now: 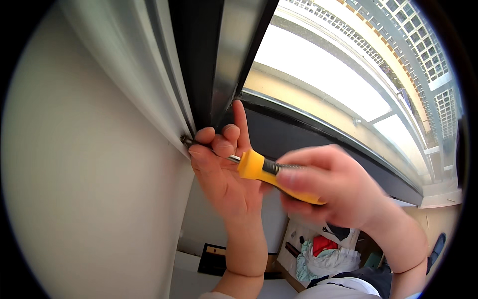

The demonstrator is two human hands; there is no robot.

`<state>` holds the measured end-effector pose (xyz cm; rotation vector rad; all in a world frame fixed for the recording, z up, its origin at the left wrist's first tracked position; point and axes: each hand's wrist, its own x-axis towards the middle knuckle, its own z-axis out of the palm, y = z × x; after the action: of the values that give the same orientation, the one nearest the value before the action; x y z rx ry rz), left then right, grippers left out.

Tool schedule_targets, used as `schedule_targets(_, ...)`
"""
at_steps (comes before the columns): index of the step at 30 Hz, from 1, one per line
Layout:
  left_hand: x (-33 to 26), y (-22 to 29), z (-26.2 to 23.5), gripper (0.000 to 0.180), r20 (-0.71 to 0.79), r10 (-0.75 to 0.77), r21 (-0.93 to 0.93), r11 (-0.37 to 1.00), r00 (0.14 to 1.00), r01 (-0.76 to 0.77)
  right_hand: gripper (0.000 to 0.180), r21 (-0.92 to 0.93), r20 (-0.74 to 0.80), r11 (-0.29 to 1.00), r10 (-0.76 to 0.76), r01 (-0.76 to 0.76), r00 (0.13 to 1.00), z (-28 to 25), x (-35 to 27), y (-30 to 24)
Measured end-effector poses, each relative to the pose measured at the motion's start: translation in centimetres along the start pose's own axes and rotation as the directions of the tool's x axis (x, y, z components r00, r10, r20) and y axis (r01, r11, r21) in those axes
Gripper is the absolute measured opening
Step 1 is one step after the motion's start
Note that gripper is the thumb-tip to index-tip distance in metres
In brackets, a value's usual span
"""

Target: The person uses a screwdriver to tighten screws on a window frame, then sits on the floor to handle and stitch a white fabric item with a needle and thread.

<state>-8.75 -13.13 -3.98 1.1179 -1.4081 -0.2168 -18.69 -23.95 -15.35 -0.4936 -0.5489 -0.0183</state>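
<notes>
The right hand [338, 189] is clamped on the handle of the one screwdriver [251, 165], yellow and black, its own outline blurred. The screwdriver lies slantwise across the middle of the view, handle low to the right, its shaft [234, 159] running up left through the left hand [231, 184] toward a small dark fitting [186, 140] at the edge of the white trim [119, 65]. The left hand's thumb and one fingertip sit on either side of the shaft's front end; I cannot tell whether they grip it. Two other fingers curl inward and one points up at the lower corner of the dark frame [194, 50]. One pale wall [84, 164] fills the left side; one window [318, 60] stands at upper right. Below the hands is a pale base [285, 259], either an open box or a tabletop, I cannot say which, with three cloths heaped on or in it: one red [322, 245], one white [328, 262], one pale green [302, 266]. Left of it, partly behind the left forearm, is one black tray-like thing [211, 266] with one tan piece [215, 250] in it.
</notes>
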Motion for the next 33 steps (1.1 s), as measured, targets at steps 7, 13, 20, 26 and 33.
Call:
schedule_targets(7,0.2,-0.4,0.0,0.031,-0.076,0.037,0.01,0.999,0.996,-0.036,0.031,-0.092,-0.041,0.956,-0.283,0.278,0.958,0.8,0.3,1.4)
schedule_targets(13,0.1,-0.7,0.4,0.033,-0.097,0.09,0.058,0.995,0.991,-0.084,0.032,-0.037,0.05,0.902,-0.429,0.43,0.902,-0.8,1.2,2.0)
schedule_targets(20,0.2,-0.9,0.9,0.034,-0.118,0.109,0.122,0.988,0.987,-0.094,0.035,-0.278,0.024,0.85,-0.461,0.448,0.887,-1.0,1.1,1.3)
schedule_targets(26,0.1,-1.0,0.4,0.032,-0.045,0.123,0.151,0.982,0.991,-0.115,0.037,-0.501,0.028,0.661,-0.633,0.559,0.774,-0.1,0.8,1.4)
schedule_targets(33,-0.3,-0.8,-0.3,0.031,-0.007,0.111,0.045,0.993,0.994,-0.11,0.039,-0.256,0.164,0.861,-0.41,0.44,0.897,-0.1,0.6,1.5)
